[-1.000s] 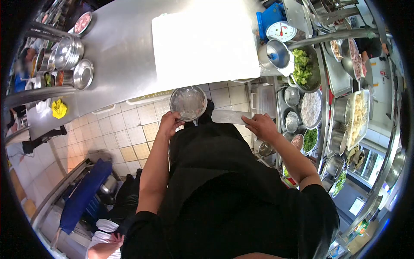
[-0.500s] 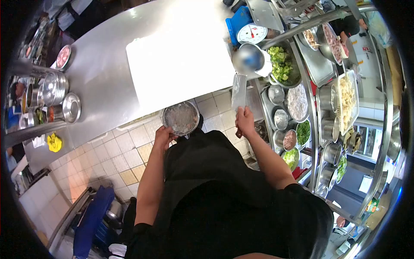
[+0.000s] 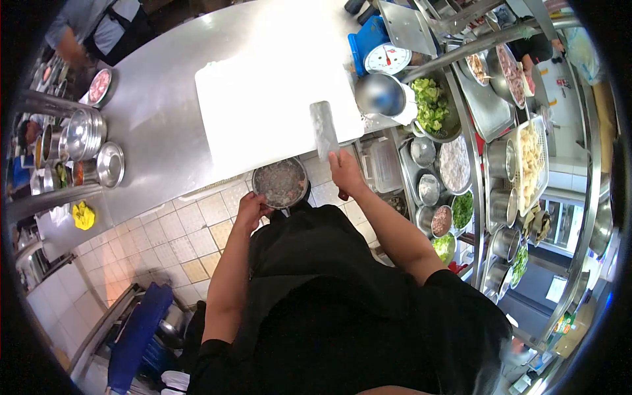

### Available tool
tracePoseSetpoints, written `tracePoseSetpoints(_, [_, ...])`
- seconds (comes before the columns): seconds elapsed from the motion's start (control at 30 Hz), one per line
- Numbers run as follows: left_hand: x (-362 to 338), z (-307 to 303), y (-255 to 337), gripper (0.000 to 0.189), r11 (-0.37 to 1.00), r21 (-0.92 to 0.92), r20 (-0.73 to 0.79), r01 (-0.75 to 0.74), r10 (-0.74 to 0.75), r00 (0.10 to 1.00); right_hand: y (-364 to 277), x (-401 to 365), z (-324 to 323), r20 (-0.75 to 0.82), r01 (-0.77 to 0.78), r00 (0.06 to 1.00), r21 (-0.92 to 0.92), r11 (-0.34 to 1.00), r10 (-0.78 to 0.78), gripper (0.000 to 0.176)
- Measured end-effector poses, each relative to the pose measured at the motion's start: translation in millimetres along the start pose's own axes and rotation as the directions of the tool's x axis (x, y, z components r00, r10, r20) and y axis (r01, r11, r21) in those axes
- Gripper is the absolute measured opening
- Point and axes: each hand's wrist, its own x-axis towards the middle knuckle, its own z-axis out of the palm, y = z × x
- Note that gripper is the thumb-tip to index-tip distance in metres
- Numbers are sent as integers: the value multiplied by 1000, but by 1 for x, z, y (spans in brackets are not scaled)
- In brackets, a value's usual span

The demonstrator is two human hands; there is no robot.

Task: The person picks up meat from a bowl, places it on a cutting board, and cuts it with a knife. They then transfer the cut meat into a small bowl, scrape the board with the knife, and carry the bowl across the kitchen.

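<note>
My left hand [image 3: 251,211] grips the rim of a round metal bowl [image 3: 280,184] at its lower left. Greyish-brown minced food fills the bowl, which is held at the front edge of the steel counter. In my right hand [image 3: 346,174] is the handle of a cleaver [image 3: 323,129], its broad blade pointing up and away over the near right part of the white cutting board [image 3: 263,112]. The fingers are wrapped round the handle.
A blue scale [image 3: 387,58], a metal pot [image 3: 380,94] and a colander of broccoli [image 3: 431,105] stand right. Shelves beyond hold bowls and a basket [image 3: 530,161]. Metal bowls [image 3: 110,164] and a yellow cloth [image 3: 83,216] lie left. A co-worker [image 3: 99,29] stands top left.
My right hand has moved left with the cleaver, whose blade is now over the board's edge. The bowl has shifted slightly right. The co-worker's arm has come into view.
</note>
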Motion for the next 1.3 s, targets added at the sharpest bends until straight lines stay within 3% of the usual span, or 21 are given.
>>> tracePoseSetpoints(0.07, [-1,0,2,18,1000,9,-14,-6,6,1000,-8,6,-7,14,90,996,-39,995,-89,37])
tracePoseSetpoints(0.17, [-4,2,4,18,1000,-9,-14,-16,16,1000,-7,22,-26,18,-15,1000,-49,999,16,38])
tracePoseSetpoints(0.3, [-4,0,0,17,998,-52,-30,-21,19,999,-11,69,-42,-187,-79,981,-199,977,41,40])
tracePoseSetpoints(0.57, [-14,8,0,17,993,-115,-61,-38,31,998,-16,118,-44,-183,-138,980,-344,929,78,44])
tracePoseSetpoints(0.67, [-13,8,-5,17,993,-102,-51,-59,54,997,-21,123,-51,-145,-147,985,-388,910,98,51])
tracePoseSetpoints(0.83, [-14,13,-7,17,992,-109,-44,-60,56,997,-20,135,-60,70,38,998,-458,888,-6,57])
tracePoseSetpoints(1.03, [-18,20,-1,17,993,-104,-42,-59,55,998,-40,110,-52,278,223,955,-448,866,-102,51])
tracePoseSetpoints(1.3, [-6,23,5,17,998,-57,-40,-40,37,998,-19,82,-64,335,301,925,-363,882,-178,53])
